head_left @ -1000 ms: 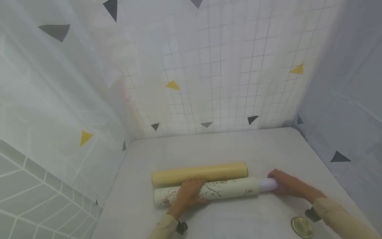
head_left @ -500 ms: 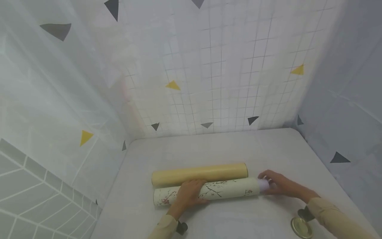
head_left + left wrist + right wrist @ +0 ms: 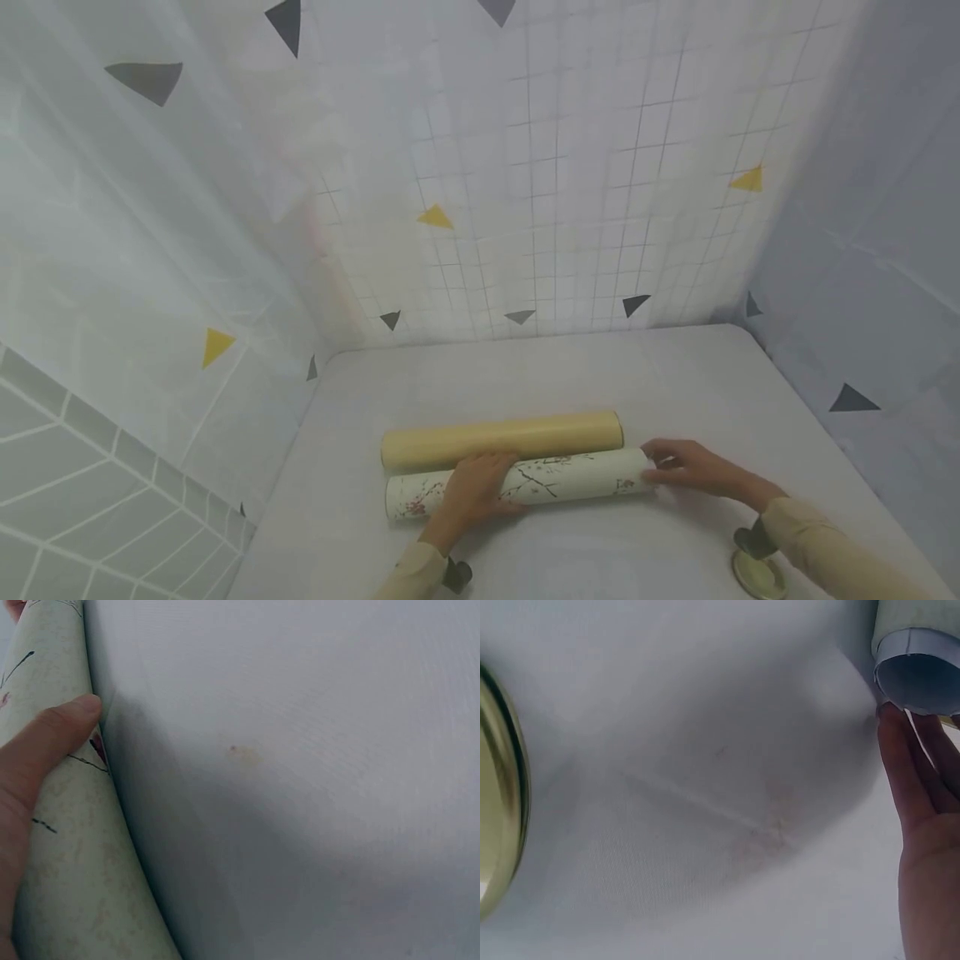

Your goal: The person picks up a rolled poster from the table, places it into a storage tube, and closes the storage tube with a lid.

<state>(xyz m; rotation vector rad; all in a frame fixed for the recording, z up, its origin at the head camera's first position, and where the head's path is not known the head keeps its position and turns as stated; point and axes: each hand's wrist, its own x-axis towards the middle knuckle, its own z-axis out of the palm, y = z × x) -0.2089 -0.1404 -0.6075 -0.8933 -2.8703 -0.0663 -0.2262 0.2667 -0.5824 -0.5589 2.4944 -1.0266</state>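
Note:
A white cardboard tube (image 3: 570, 479) printed with dark branches and red blossoms lies across the table. My left hand (image 3: 471, 492) holds its left half, with the thumb (image 3: 71, 724) along the near side in the left wrist view. At the tube's right end is my right hand (image 3: 693, 468), its fingers extended and fingertips touching the rim. In the right wrist view, a pale rolled sheet (image 3: 919, 643) shows just past the tube's mouth, hollow in the middle; the rest of it is hidden inside.
Directly behind the white tube lies a yellow tube (image 3: 517, 437), parallel to it. A round gold-rimmed lid (image 3: 759, 577) rests near the front right, partly covered by the right wrist's camera. Patterned white walls (image 3: 540, 167) enclose the table at the back and sides.
The right hand has moved left, and the pale roll that stuck out of the tube has slid almost wholly inside. The left hand and both tubes have stayed put.

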